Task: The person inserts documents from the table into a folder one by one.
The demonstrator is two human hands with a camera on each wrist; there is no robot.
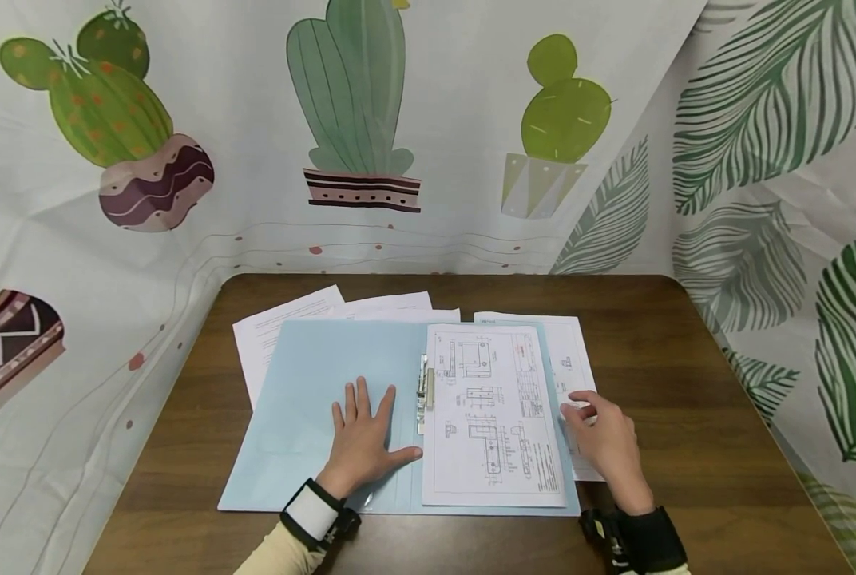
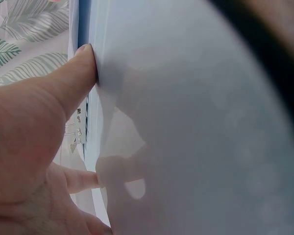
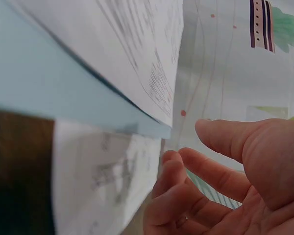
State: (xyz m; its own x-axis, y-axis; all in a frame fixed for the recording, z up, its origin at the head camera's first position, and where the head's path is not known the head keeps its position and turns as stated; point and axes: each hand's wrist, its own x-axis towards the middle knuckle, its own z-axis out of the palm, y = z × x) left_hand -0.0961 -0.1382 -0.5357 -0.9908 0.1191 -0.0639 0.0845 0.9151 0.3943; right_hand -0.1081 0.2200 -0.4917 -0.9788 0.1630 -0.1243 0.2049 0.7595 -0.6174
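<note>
A light blue folder [image 1: 306, 415] lies spread on the table, with a stack of printed drawings [image 1: 442, 487] on its right half. The metal clip [image 1: 422, 391] stands at the stack's left edge. My left hand [image 1: 362, 447] rests on the bare left cover, fingers spread and thumb pointing toward the drawings. To the right of the folder, my right hand [image 1: 604, 439] hovers over a loose drawing sheet [image 1: 568, 343] that is partly under the folder. In the right wrist view the thumb [image 3: 225, 137] and loosely bent fingers stand apart with nothing between them.
Several loose printed sheets [image 1: 277, 327] stick out from behind the folder's upper left. The brown wooden table [image 1: 687, 431] extends on both sides. A cloth with printed cacti [image 1: 356, 104] hangs behind its far edge, and a leaf-patterned cloth [image 1: 758, 263] hangs at the right.
</note>
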